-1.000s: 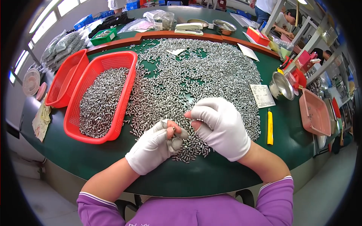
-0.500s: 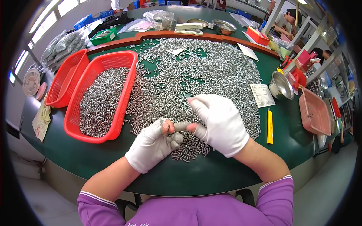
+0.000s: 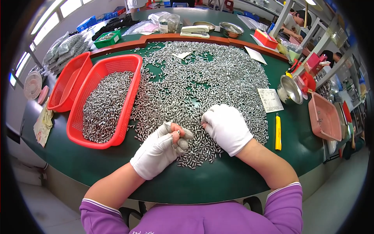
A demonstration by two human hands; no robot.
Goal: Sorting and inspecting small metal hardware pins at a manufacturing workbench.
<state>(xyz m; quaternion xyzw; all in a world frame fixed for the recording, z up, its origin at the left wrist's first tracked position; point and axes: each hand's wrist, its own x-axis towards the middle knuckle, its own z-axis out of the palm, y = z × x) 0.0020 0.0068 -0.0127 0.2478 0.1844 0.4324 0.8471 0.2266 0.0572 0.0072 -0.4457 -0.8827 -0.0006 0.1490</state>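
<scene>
A wide heap of small silver metal parts [image 3: 233, 74], each short and pointed like a bullet, covers the green table before me. Over its near edge my left hand [image 3: 156, 152], in a white glove with bare thumb and fingertip, pinches one small metal part [image 3: 179, 133]. The other gloved fingers are curled and stained grey. Just to the right, my right hand [image 3: 228, 128] is bent over the heap, its fingertips drawn together and touching the parts; anything between them is hidden. Left of the heap, a red plastic basket [image 3: 138, 76] holds many of the same parts.
Another red basket [image 3: 58, 99] leans beside the full one. A yellow cutter knife [image 3: 278, 132], a paper slip [image 3: 270, 100], a steel bowl [image 3: 290, 89] and a pink basin [image 3: 325, 117] lie to the right. A raised brown wooden edge [image 3: 156, 38] runs behind the heap. People work at back right.
My right hand has drawn away from the left fingers, closed and come down onto the heap. The left fingers have pulled in to a pinch.
</scene>
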